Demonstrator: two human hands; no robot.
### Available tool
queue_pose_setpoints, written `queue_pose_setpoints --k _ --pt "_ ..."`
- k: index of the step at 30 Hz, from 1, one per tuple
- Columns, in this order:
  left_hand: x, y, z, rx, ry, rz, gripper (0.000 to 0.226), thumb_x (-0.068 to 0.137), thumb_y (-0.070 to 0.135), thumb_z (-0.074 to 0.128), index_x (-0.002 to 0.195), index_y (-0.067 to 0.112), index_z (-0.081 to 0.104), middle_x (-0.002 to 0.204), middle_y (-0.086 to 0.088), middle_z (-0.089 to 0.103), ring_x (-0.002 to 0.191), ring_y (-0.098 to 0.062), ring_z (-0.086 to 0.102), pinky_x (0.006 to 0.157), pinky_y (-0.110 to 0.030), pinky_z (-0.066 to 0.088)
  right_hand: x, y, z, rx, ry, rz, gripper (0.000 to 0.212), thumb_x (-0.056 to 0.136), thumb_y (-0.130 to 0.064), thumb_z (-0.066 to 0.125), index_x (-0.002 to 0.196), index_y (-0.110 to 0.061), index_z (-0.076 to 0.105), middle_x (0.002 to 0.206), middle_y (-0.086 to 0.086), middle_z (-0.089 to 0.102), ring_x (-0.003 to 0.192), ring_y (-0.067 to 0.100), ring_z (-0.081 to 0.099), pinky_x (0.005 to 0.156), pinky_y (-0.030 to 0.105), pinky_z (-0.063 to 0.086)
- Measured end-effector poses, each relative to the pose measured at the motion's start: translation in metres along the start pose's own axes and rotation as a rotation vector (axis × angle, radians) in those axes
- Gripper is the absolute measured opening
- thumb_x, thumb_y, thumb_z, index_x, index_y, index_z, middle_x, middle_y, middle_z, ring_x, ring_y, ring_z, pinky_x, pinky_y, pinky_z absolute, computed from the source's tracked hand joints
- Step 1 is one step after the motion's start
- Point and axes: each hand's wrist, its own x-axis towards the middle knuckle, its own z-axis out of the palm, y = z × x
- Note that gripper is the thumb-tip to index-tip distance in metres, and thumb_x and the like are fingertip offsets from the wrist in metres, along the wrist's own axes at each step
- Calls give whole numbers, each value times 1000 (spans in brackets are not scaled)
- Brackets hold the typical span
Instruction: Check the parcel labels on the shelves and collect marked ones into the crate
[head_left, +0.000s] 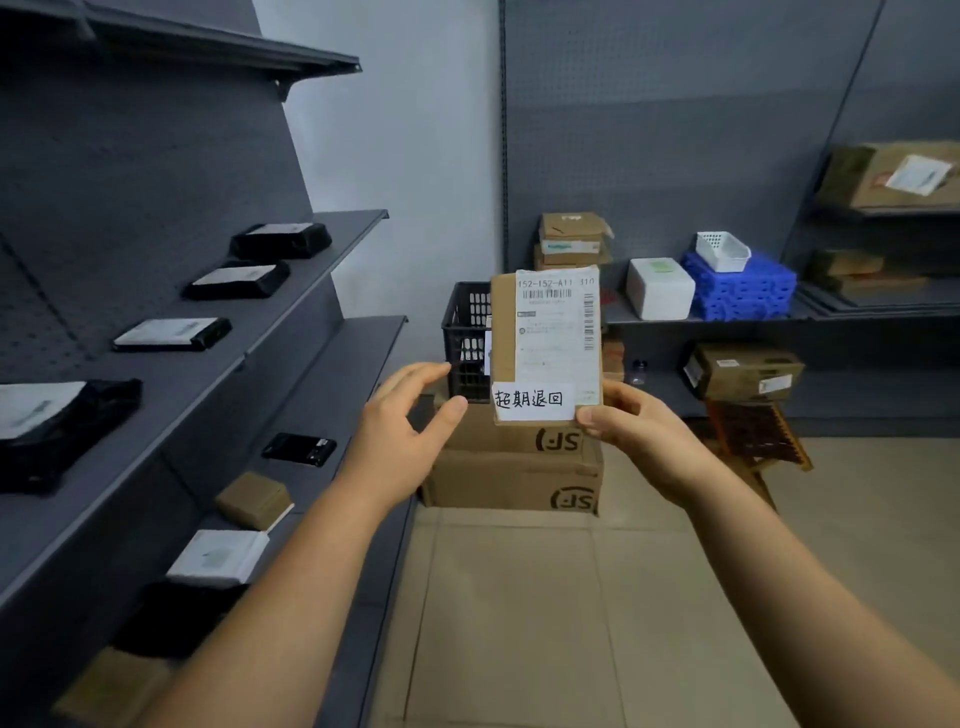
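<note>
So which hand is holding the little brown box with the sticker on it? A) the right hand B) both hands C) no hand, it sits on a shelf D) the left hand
A: the right hand pinches the box at its lower corner, while the left hand is open beside it, not touching.

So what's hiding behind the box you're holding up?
A black crate sitting on stacked SF cartons. The held box covers most of the crate, so its contents can't be seen.
</note>
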Motion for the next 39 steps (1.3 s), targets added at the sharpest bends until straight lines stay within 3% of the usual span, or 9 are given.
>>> queue_pose_setpoints --k 3,8,11,15,18,22,29,36,39 --pt "53 -41 18 0 3 -18 35 93 32 61 128 28 58 119 34 48 113 14 46 99 -21 40 66 16 -7 -11 -18 28 55 73 -40 74 124 -25 61 116 -7 71 110 13 66 102 41 48" --pt "152 -109 60 -18 -21 -17 39 93 36 62 130 24 58 127 15 54 120 -2 51 105 -32 43 175 41 -20 -3 0 60 54 73 -38 73 124 -24 61 115 -5 72 108 13 67 102 39 48" --pt "220 -137 85 -45 -51 -3 40 92 31 62 131 21 58 129 15 53 121 -5 50 106 -32 42 236 50 -32 7 23 100 54 72 -38 74 122 -23 62 114 -4 72 107 13 68 101 39 48" --pt "308 -161 116 -62 -96 0 39 94 28 61 132 21 57 128 16 51 117 -1 46 94 -11 39 307 59 -56 13 63 118 52 73 -37 74 122 -25 61 114 -5 72 106 13 68 95 34 51" --pt "362 -181 143 -55 -121 -3 40 94 31 60 133 23 56 133 12 51 118 -4 48 88 -7 38 357 70 -77 42 73 140 56 73 -35 73 126 -21 59 115 -5 72 106 13 68 93 32 51" --pt "422 -212 183 -44 -118 -51 41 94 31 60 135 26 54 129 20 45 115 -5 47 94 -22 41 434 94 -104 88 50 152 57 73 -33 72 126 -16 59 115 -3 72 106 14 69 90 28 51" --pt "526 -259 251 -10 -158 -103 43 94 37 59 135 25 55 132 19 46 121 -7 46 107 -35 41 583 146 -163 119 21 206 77 62 -52 82 128 -20 59 120 -2 70 113 20 66 106 46 45" --pt "594 -317 323 27 -257 -196 42 95 40 55 136 26 53 138 11 49 124 -5 45 107 -37 42 693 205 -203 165 -6 336 79 59 -54 85 127 -20 61 121 -2 70 114 22 65 107 45 44" --pt "610 -349 349 35 -328 -257 41 96 35 56 136 26 53 138 10 48 120 -4 44 105 -31 43 719 234 -206 185 -2 402 69 62 -46 81 123 -20 64 118 -3 71 111 19 66 106 44 45"
